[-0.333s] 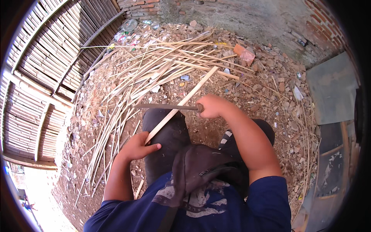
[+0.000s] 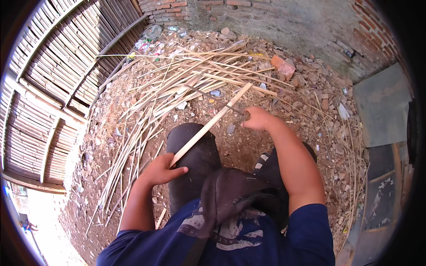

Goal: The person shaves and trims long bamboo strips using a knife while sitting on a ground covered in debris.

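Note:
My left hand [image 2: 164,170], resting by my left knee [image 2: 191,137], is closed round the lower end of a pale, flat bamboo strip [image 2: 205,129]. The strip slants up and away to the right, past the knee. In my right hand [image 2: 258,119] is the handle of a long, dark-bladed machete [image 2: 209,96]. Its thin blade points to the far left and crosses the strip near the strip's upper end. I see the blade almost edge-on, so whether it touches the strip is hard to make out.
A heap of split bamboo strips [image 2: 177,82] covers the ground ahead and to the left. Broken brick and litter lie around, with an orange brick block [image 2: 282,66] at the far right. A bamboo-slat wall [image 2: 49,57] stands left, a brick wall [image 2: 284,22] behind, grey panels [image 2: 384,106] right.
My right hand has moved forward and a little right, taking the machete farther up the strip. The blade has turned from level to pointing away and left. My left hand keeps its grip.

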Motion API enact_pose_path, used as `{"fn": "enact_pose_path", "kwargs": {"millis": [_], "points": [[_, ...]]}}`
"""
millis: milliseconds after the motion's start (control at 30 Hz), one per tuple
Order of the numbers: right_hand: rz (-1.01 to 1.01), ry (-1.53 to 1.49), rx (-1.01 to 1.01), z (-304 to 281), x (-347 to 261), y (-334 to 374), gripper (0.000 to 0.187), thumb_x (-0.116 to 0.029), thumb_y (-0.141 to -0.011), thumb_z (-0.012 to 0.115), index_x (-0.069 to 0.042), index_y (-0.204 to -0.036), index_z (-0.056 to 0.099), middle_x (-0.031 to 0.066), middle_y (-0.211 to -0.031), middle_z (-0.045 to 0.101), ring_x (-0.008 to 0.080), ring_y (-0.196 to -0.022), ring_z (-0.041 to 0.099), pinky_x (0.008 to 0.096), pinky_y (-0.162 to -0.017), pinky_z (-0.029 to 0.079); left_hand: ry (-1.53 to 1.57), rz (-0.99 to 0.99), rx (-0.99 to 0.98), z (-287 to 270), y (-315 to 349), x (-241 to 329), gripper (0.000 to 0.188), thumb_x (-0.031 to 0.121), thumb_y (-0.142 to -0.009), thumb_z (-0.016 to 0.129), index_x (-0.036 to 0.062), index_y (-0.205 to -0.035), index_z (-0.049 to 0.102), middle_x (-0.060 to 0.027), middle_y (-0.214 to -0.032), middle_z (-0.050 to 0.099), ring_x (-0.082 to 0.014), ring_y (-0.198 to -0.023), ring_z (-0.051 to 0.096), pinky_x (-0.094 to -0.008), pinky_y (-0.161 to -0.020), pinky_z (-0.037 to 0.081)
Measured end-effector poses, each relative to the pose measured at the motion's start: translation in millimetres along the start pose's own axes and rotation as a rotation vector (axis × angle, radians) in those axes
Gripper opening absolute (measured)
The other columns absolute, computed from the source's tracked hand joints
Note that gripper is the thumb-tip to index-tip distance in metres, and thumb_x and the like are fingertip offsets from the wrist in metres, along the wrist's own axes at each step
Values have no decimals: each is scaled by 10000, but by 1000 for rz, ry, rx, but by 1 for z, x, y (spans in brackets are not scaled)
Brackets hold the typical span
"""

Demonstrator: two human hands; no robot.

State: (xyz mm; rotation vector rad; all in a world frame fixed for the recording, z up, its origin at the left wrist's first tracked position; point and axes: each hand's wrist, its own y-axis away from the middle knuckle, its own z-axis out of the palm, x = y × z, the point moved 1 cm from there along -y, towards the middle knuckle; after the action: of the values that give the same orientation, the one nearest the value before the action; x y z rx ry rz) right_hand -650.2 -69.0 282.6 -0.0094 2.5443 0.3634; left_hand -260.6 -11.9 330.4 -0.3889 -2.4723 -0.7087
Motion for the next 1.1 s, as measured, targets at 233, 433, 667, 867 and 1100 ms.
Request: {"fn": "enact_pose_path", "kwargs": {"millis": [233,433,667,867,1100], "points": [[-177,46,-214,4,-23,1,351,-274,-734,762,-42,-990,709,193,-951,720,355,-896,693,447,-790,541,6,55,26,9,1,-16,593,541,-794,795,-10,-854,584,-185,-774,631,-328,-746,638,-433,-691,489],[48,-49,23,-4,28,-9,364,-277,-736,757,-26,-993,707,193,-950,718,355,-908,691,450,-802,544,-63,31,49,4,4,3,614,561,-787,798,-10,-846,582,-192,-767,623,-346,-737,633,-440,-687,490],[-314,115,-139,10,-8,-2,455,-308,-734,799,-30,-1083,710,196,-974,722,369,-912,696,438,-820,547,-67,44,59,9,2,-5,612,558,-794,793,-14,-843,582,-218,-778,638,-365,-763,660,-448,-700,497],[108,-128,12,-17,33,-7,418,-286,-733,782,-35,-1059,706,181,-935,722,333,-891,697,431,-798,536,-85,50,94,8,5,0,617,566,-799,784,-16,-839,584,-232,-783,641,-388,-773,663,-454,-703,500],[-332,189,-92,10,-47,17,403,-272,-763,762,-4,-1055,687,187,-912,719,346,-879,696,430,-789,544,-122,53,107,12,2,-2,624,573,-804,775,-19,-836,582,-249,-804,648,-415,-804,672,-469,-721,508]]}}
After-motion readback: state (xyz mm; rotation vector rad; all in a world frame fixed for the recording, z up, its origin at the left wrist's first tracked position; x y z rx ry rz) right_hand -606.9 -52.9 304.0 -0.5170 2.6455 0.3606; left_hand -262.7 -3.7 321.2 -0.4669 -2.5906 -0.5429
